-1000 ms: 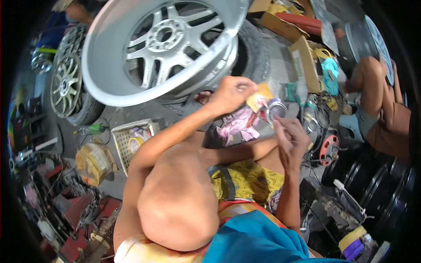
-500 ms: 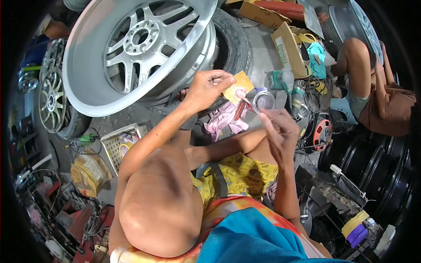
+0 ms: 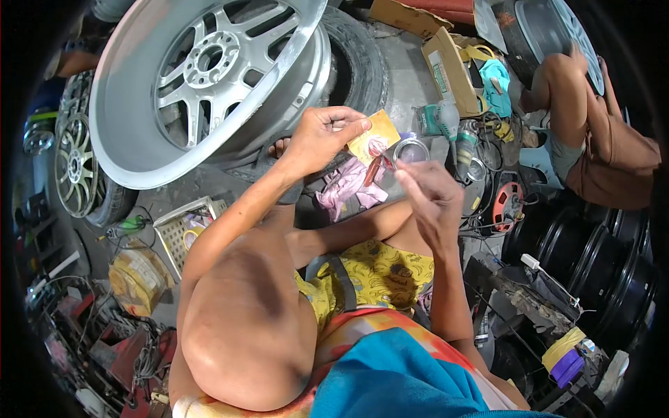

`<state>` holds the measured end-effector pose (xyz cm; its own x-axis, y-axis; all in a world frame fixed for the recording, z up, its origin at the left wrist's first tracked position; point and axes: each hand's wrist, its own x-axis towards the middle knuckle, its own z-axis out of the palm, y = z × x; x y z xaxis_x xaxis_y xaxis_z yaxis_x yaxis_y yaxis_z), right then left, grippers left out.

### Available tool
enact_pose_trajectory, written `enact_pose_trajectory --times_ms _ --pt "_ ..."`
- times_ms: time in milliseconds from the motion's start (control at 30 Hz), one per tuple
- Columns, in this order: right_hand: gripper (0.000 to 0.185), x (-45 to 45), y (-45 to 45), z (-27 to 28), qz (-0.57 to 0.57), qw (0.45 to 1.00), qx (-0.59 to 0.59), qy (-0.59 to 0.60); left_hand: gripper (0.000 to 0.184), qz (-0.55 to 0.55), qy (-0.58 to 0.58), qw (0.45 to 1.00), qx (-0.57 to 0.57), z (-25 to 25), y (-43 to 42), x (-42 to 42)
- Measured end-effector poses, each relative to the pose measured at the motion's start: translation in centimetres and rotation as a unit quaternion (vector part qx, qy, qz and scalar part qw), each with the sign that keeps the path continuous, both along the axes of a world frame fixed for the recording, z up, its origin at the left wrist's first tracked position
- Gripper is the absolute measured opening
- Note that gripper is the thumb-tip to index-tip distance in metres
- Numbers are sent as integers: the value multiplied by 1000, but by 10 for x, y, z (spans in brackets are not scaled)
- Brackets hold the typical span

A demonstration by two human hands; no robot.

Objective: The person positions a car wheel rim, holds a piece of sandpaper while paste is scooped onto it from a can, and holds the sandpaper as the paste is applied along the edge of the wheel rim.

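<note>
My left hand pinches a yellow square sheet by its left edge, between thumb and fingers. A smear of pink and white paste lies on the sheet's lower part. My right hand is closed just below and right of the sheet, its fingertips near the paste. What those fingers hold is too small to make out. Behind the fingertips shows a round, shiny-rimmed container. A red-brown object and a crumpled pink cloth are under the sheet.
A large silver wheel rim leans on a tire ahead. Right of it are a teal power tool, a cardboard box and cables. Black rims stack at right, near another person. A plastic basket sits left.
My right hand has moved up and left, nearer the paste on the yellow sheet. My left hand keeps its pinch on the sheet. The whole view has shifted slightly.
</note>
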<state>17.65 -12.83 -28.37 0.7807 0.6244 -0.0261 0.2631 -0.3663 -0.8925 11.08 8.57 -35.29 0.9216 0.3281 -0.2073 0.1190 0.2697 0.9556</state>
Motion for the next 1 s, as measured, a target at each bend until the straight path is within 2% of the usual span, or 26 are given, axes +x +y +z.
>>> enact_pose_trajectory --times_ms 33,67,133,167,333,400,433,600,700,833,900,1000 --pt "16 -3 2 8 21 999 -45 -23 22 0 0 1000 3 1 1 0" --pt "16 -1 1 3 22 999 -42 -21 22 4 -3 1000 11 0 2 -1" --pt "17 8 -9 -8 4 999 40 20 22 8 -2 1000 17 1 3 -3" --pt "18 13 -15 -7 -29 998 0 61 22 -2 8 1000 19 3 4 -4" --pt "17 6 -8 -9 5 999 4 36 22 -21 8 999 37 5 3 -1" --pt "17 9 -13 -12 -19 997 18 73 22 -27 15 999 37 9 5 -4" --pt "18 13 -13 -14 -26 991 75 103 22 -28 18 999 37 9 6 -5" --pt "21 7 -13 -28 -74 985 49 148 23 -47 16 999 18 13 5 -6" --pt "26 -3 -4 -30 -100 970 57 216 23 -43 19 998 42 7 4 -6" --pt "25 -7 -1 -29 -82 963 67 248 23 -49 40 998 20 5 3 -6" --pt "21 -8 -4 -33 -72 958 52 271 23 -55 52 996 49 5 4 -6" --pt "20 -9 -7 -32 -43 954 47 293 25 -33 23 999 33 4 3 -6"
